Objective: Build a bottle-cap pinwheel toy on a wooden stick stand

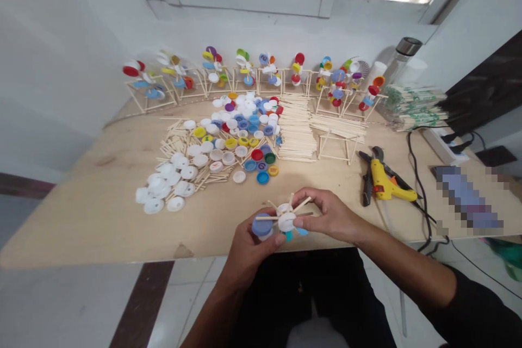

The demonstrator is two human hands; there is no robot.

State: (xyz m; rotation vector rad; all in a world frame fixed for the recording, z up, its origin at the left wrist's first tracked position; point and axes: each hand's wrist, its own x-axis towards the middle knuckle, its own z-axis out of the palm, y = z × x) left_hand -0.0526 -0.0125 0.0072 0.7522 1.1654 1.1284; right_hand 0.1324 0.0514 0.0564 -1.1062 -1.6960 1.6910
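Note:
Near the table's front edge I hold a small wheel [286, 221] made of white bottle caps with wooden sticks pointing outward. My left hand [248, 244] is closed around its left side, by a blue cap [262, 224] at the end of the sticks. From the right, my right hand [330, 215] pinches the wheel's white hub between thumb and fingers. Light-blue and teal caps show below the hub, partly hidden. Beyond my hands lie loose coloured caps [256, 155] and a group of white caps [175, 204].
Sticks [297, 128] lie in rows mid-table, beside a small stick frame [336, 147]. Finished-looking cap wheels on stands [214, 81] line the wall. To the right are a yellow glue gun [385, 182], black pliers [367, 187], a power strip [444, 144], cables and a phone [468, 196].

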